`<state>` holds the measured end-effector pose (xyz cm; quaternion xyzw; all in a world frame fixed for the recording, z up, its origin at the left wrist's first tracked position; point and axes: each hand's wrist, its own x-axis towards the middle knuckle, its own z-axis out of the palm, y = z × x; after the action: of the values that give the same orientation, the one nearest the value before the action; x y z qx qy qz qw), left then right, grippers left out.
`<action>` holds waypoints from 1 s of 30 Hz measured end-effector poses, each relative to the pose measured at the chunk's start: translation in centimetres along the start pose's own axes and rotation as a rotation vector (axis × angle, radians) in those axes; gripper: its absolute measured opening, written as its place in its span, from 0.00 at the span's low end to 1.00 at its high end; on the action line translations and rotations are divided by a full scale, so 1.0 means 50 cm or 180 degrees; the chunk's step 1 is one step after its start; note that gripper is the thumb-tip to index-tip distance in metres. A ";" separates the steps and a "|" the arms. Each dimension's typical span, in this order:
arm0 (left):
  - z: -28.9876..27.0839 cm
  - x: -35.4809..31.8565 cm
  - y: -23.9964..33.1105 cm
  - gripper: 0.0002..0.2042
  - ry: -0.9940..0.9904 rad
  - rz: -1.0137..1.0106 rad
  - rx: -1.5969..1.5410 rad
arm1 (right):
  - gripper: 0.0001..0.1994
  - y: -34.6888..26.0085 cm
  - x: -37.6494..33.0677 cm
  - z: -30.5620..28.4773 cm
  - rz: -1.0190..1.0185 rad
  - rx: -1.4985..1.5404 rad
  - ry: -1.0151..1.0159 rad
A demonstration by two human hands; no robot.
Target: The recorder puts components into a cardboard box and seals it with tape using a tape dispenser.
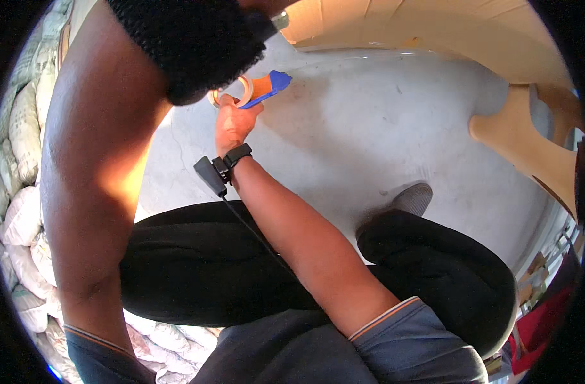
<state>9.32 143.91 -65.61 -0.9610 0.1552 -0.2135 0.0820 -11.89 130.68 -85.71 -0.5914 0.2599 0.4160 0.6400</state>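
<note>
My right hand is closed round a tape dispenser with blue and orange parts, low over the grey floor. A ring-shaped roll of tape sits on the dispenser, partly hidden by a dark fuzzy black thing. Raised on the left side, my left arm reaches up close to the camera. The fuzzy black thing covers its upper end. Only a strip of skin, perhaps my left hand, shows at the top edge; its fingers are hidden.
Stacked white sacks line the left side. A large brown cardboard surface spans the top, and tan plastic furniture legs stand at the right. My black-trousered legs are bent below. A cable runs from the device by my right wrist.
</note>
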 end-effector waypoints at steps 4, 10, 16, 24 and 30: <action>0.045 0.134 0.038 0.13 0.0700 -0.0049 -0.0194 | 0.26 0.051 0.426 -0.132 -0.0836 -0.0029 -0.0421; -0.001 0.007 0.038 0.13 -0.0042 -0.0186 -0.0108 | 0.25 0.001 0.136 -0.038 -0.0163 -0.0806 -0.0446; 0.006 0.011 0.047 0.12 -0.0024 -0.0308 -0.0213 | 0.25 -0.060 0.191 -0.081 -0.0388 -0.1319 -0.0552; -0.029 -0.019 0.058 0.12 -0.0118 -0.0527 -0.0306 | 0.24 -0.056 0.253 -0.131 -0.0153 -0.1931 -0.0986; -0.033 -0.034 0.080 0.12 -0.0203 -0.0654 -0.0437 | 0.22 -0.121 0.251 -0.156 -0.0379 -0.2414 -0.1134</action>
<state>6.09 140.58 -65.70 -0.9815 0.0676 -0.1791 -0.0013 0.93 126.17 -94.07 -0.7179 -0.0609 0.5403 0.4348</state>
